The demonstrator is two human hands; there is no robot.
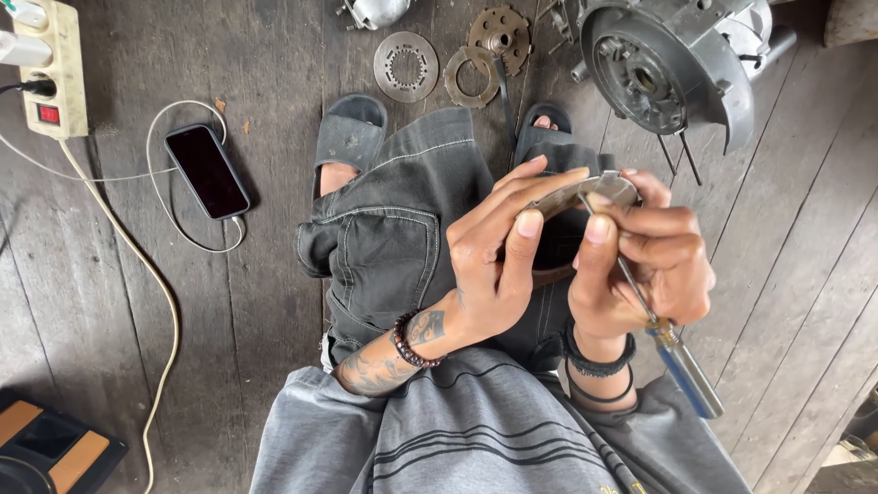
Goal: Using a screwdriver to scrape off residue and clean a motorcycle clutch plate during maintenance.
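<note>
Left hand grips a flat grey metal ring plate, fingers along its upper edge, thumb pressed under it. Plate sits frame centre, over the lap, tilted edge-on to camera.

Right hand is clenched around a blue-handled screwdriver; thumb and forefinger pinch the steel shaft, tip touching the plate at its 3 o'clock edge. Handle sticks out toward 5 o'clock.

Around:
- 12 o'clock of the hands: a silver toothed clutch disc, a rusty brown ring disc just beside it, and a rusty perforated hub plate touching the ring's far side, all on the dark wooden plank floor.
- 1 o'clock: grey cast-metal engine casing with round open cavity, studs poking toward the person.
- 9–10 o'clock: black smartphone lying flat, white cable plugged in, looping around it.
- Far 10 o'clock: cream power strip with red switch.
- 7 o'clock corner: black and orange case, partly cut off.

Feet in grey slide sandals at 11 o'clock.
</note>
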